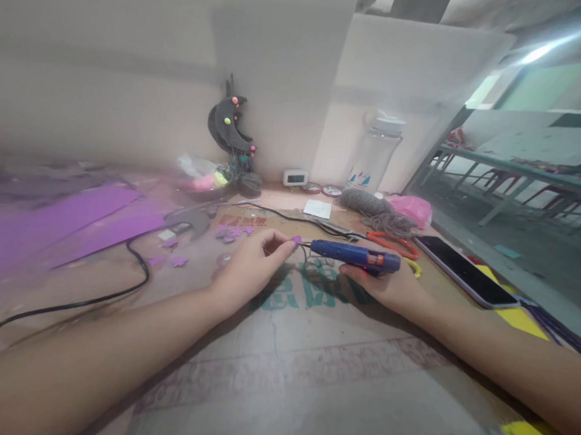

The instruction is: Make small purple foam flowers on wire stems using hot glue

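My left hand [263, 258] pinches a small purple cutout [296, 239] between thumb and fingertips. From the other side, my right hand [387, 286] grips a blue hot glue gun [350, 254], held level with its metal nozzle pointing left. The nozzle tip is at the purple piece; whether the two touch I cannot tell. A small red light glows on the gun's underside. Several purple flower cutouts [233, 234] lie on the table behind my left hand, and one more flower cutout [179, 262] sits further left.
Purple sheets [108, 223] cover the left, near a black cable [139, 280]. At the back stand a dark crescent ornament [230, 125], a white clock [295, 178] and a clear bottle [376, 154]. Grey yarn [370, 206], orange-handled scissors [392, 243] and a phone [467, 271] lie right.
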The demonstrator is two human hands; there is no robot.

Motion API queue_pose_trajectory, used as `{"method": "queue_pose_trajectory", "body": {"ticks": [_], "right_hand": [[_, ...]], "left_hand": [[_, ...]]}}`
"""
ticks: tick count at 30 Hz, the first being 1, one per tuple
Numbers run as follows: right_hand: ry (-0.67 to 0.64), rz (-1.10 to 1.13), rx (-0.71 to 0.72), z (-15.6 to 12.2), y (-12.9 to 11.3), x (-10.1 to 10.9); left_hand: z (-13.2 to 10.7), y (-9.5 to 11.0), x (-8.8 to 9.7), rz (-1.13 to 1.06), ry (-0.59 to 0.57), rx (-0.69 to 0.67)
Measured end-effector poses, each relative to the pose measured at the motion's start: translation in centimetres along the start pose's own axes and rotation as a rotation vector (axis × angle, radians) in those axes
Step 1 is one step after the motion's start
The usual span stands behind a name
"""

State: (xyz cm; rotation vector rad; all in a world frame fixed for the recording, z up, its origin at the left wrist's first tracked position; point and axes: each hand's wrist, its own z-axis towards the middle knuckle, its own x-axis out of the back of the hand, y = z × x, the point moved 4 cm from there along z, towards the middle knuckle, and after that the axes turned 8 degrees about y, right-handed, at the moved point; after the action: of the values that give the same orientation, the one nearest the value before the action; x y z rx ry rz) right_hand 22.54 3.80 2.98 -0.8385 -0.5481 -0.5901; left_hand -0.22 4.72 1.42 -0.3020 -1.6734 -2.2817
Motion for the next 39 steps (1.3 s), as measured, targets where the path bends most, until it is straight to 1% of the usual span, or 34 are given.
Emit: {"method": "queue_pose_trajectory", "body": {"ticks": [9, 14, 21, 27, 39], "right_hand": [[-0.002, -0.013, 0.022, 0.03, 0.07, -0.04], [-0.005, -0.016, 0.009, 0.01, -0.05, 0.0], [-0.016, 0.006, 0.036, 0.02, 0.08, -0.09], [-0.013, 0.019, 0.057, 0.05, -0.08, -0.09], [0.0, -0.006, 0.044, 0.1, -0.11, 0.04]], "left_hand": [[0.08, -0.53, -0.13, -0.02, 0.005, -0.009], [0.12, -0.36, -0.09, -0.007, 0.009, -0.006], [0.06, -0.12, 0.1, 0.007, 0.021, 0.009], [0.07, -0.21, -0.01, 0.006, 0.014, 0.014], [0.12, -0.38, 0.09, 0.009, 0.012, 0.02]]}}
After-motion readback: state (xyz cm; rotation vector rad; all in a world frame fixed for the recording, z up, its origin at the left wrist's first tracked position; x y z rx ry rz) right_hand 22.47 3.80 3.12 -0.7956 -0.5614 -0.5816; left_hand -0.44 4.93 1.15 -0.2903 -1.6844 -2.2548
